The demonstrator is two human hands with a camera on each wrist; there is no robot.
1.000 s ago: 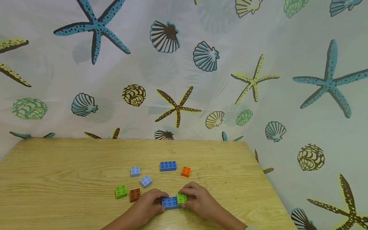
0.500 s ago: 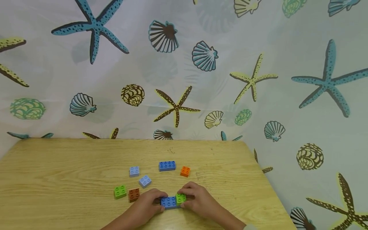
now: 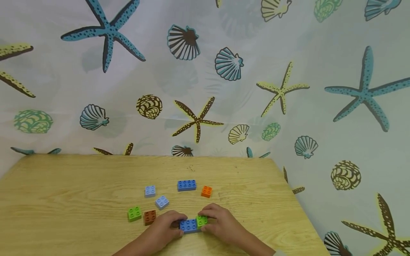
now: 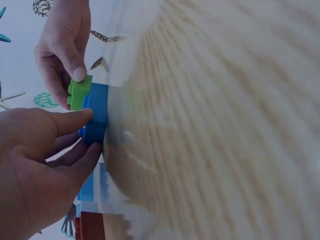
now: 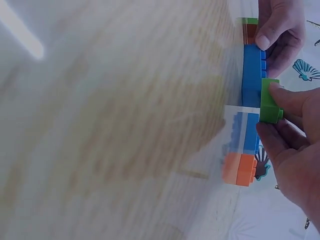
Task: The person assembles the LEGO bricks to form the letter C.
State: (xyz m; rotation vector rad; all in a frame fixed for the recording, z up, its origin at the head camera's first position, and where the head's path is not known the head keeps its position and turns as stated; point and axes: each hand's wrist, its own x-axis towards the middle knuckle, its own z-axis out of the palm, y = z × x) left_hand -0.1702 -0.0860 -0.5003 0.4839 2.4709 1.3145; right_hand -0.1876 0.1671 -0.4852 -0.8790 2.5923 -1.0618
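A long blue toy brick lies on the wooden table near its front edge. My left hand grips its left end, thumb on the near side and fingers on the far side, as the left wrist view also shows. On top of the blue brick's right end sits a small green brick. My right hand pinches this green brick between thumb and fingers. In the right wrist view the green brick stands on the blue brick's studs, its outer side near the end of the blue one.
Behind the hands lie another long blue brick, an orange brick and two light blue bricks, one farther back and one nearer. Left of my left hand are a brown brick and a second green brick. A shell-print curtain hangs behind the table.
The hands and bricks keep the same positions on the table. Only the head view shifts slightly.
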